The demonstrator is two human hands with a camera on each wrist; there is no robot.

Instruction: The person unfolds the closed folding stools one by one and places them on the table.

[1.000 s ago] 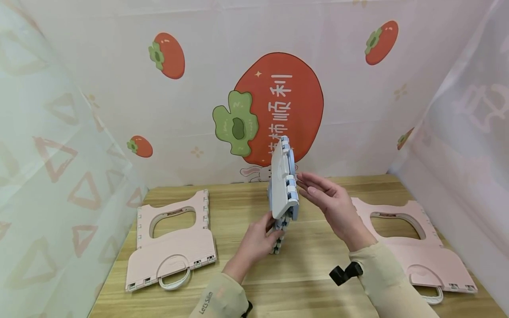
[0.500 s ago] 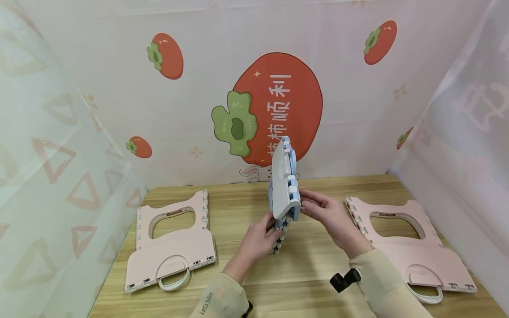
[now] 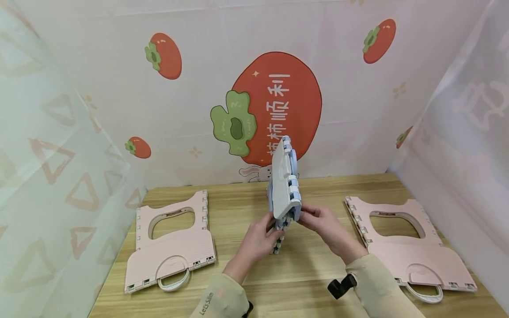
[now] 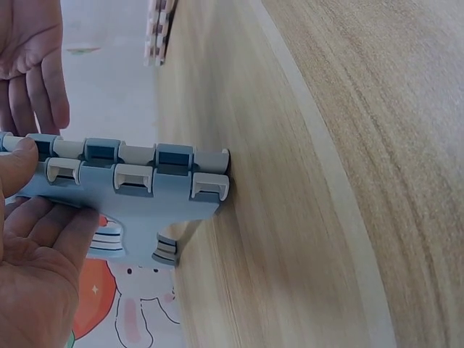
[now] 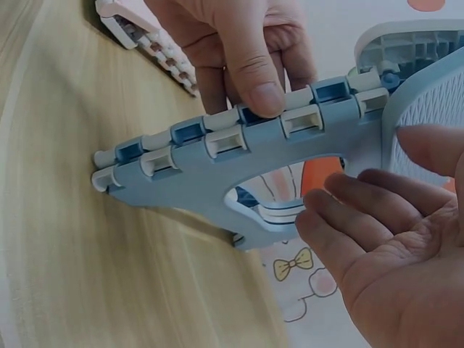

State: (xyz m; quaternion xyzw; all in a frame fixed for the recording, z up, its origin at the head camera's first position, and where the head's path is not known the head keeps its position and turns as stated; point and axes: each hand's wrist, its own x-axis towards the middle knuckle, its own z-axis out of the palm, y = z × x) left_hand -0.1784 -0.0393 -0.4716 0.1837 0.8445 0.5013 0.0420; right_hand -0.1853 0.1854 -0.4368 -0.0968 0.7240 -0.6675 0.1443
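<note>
A blue and white folding stool (image 3: 280,185) stands partly folded on the wooden table, its seat panels slanting upward. My left hand (image 3: 260,237) grips the hinged leg edge, with the thumb on one side and the fingers on the other, as the left wrist view shows. My right hand (image 3: 328,229) is at the right of the lower seat edge. In the right wrist view its thumb meets the rim of the blue seat panel (image 5: 428,109), while its other fingers extend loosely below. The far side of the stool is hidden in the head view.
Two pink folding stools lie folded flat, one at the left (image 3: 171,247) and one at the right (image 3: 413,256), each with a white loop handle toward me. Wood-grain table (image 3: 238,291) lies between them. A printed curtain (image 3: 199,110) encloses the back and sides.
My right hand has come down and toward me along the stool's right side, from mid-panel to the lower seat edge. The left hand and the stool look nearly unmoved.
</note>
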